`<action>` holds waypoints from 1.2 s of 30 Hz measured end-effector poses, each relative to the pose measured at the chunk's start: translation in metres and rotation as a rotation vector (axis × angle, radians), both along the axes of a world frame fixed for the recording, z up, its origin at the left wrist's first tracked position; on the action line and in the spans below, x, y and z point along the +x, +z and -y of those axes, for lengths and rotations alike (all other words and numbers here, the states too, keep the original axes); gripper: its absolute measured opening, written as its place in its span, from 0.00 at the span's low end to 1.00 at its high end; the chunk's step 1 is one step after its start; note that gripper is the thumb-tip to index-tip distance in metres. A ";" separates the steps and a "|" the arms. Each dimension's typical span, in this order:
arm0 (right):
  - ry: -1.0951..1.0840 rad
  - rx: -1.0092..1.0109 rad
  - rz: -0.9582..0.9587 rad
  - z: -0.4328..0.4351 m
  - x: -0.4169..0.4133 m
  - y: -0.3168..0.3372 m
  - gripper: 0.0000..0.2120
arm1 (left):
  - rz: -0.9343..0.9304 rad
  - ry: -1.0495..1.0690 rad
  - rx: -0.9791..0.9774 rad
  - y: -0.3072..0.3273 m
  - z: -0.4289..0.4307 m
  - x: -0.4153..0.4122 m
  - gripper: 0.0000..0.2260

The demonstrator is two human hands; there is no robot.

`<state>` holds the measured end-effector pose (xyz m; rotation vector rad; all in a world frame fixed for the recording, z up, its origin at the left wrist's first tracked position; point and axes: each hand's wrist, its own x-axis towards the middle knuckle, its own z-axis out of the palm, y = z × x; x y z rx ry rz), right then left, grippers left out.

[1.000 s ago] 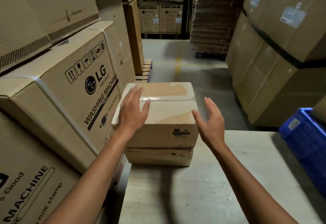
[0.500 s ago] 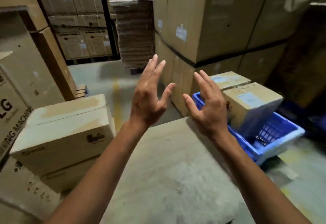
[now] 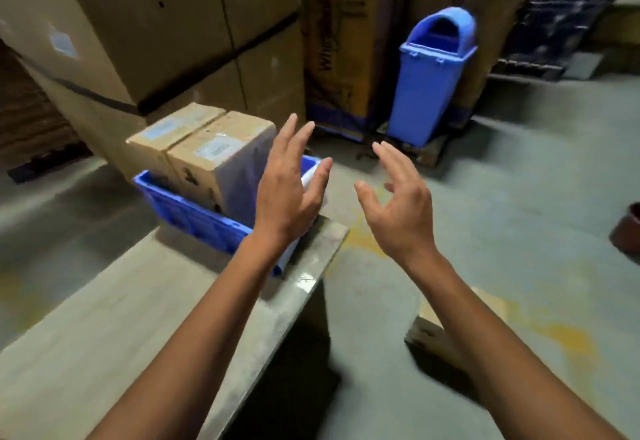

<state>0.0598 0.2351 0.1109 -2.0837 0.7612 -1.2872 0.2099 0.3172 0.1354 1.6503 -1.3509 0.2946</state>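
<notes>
Brown cardboard box [image 3: 199,175], upright in the blue plastic crate [image 3: 194,214], may topple if the empty, spread left hand [image 3: 287,197] and right hand [image 3: 401,211] grab unevenly.

Floor: grey concrete floor [image 3: 519,204], scuffed, with faded yellow paint patches [image 3: 367,240].
Table: pale, worn table top [image 3: 104,335] at lower left, its corner jutting toward the open floor.
Left backdrop: tall stacked cardboard cartons [image 3: 156,24], bound by a black strap.
Far left: a pile of flattened corrugated sheets [image 3: 24,121] on a dark pallet.
Rear: printed appliance cartons [image 3: 336,52] with blue bases.
Bin: blue plastic swing-top waste bin [image 3: 429,83] just in front of them, on a wooden pallet [image 3: 427,154].
Far right: dark shelving [image 3: 554,14]; a brown round pot [image 3: 628,232] at the edge.
Light: dim indoor, soft sheen on the concrete.
</notes>
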 end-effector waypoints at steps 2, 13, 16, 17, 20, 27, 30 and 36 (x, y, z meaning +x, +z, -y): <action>-0.098 0.065 -0.030 0.027 -0.034 -0.020 0.27 | -0.031 -0.102 0.046 -0.018 0.041 -0.026 0.25; -0.433 1.061 0.344 0.162 -0.197 -0.155 0.23 | -1.070 -0.379 0.598 -0.181 0.241 -0.104 0.28; -0.517 1.194 0.421 0.185 -0.229 -0.194 0.27 | -1.052 -0.381 0.727 -0.225 0.281 -0.119 0.29; -0.543 1.231 0.434 0.189 -0.237 -0.205 0.28 | -1.077 -0.367 0.762 -0.236 0.292 -0.125 0.29; -0.602 1.326 0.454 0.203 -0.260 -0.235 0.30 | -1.250 -0.280 0.824 -0.269 0.320 -0.141 0.31; -0.650 1.469 0.366 0.270 -0.306 -0.346 0.32 | -1.326 -0.114 0.927 -0.393 0.390 -0.184 0.32; -0.638 1.538 0.306 0.299 -0.318 -0.415 0.31 | -1.312 -0.066 0.953 -0.461 0.412 -0.202 0.32; -0.671 1.654 0.273 0.333 -0.341 -0.560 0.32 | -1.284 0.006 1.025 -0.604 0.428 -0.222 0.32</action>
